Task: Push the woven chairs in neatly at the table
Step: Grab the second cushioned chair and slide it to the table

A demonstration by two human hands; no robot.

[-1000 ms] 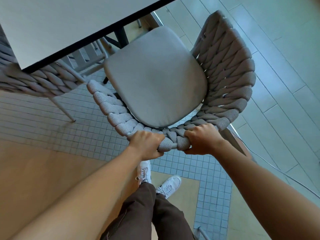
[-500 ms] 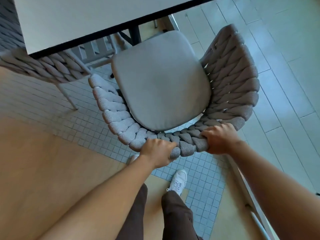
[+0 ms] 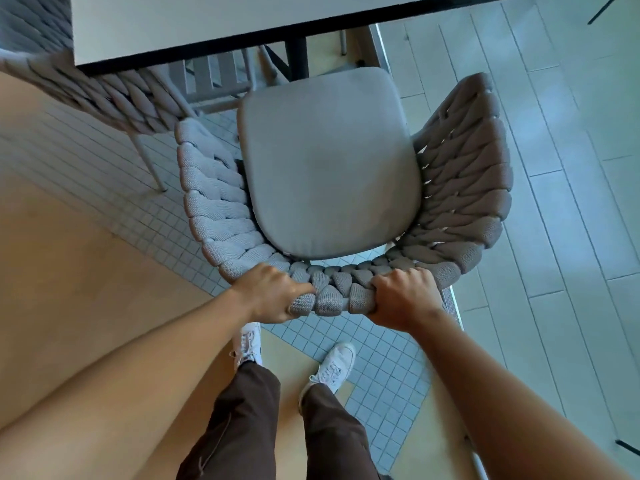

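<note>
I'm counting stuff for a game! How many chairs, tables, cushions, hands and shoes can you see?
Woven chairs: 2, the held one and another on the left
Tables: 1
Seat cushions: 1
Hands: 2, left, right
White shoes: 2
Total: 8

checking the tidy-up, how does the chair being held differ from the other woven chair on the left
The held chair stands out from the table, its cushion in full view; the left chair is partly under the tabletop. The left hand and right hand grip the held chair's back; nobody touches the left chair. Both share the same thick grey weave.
</note>
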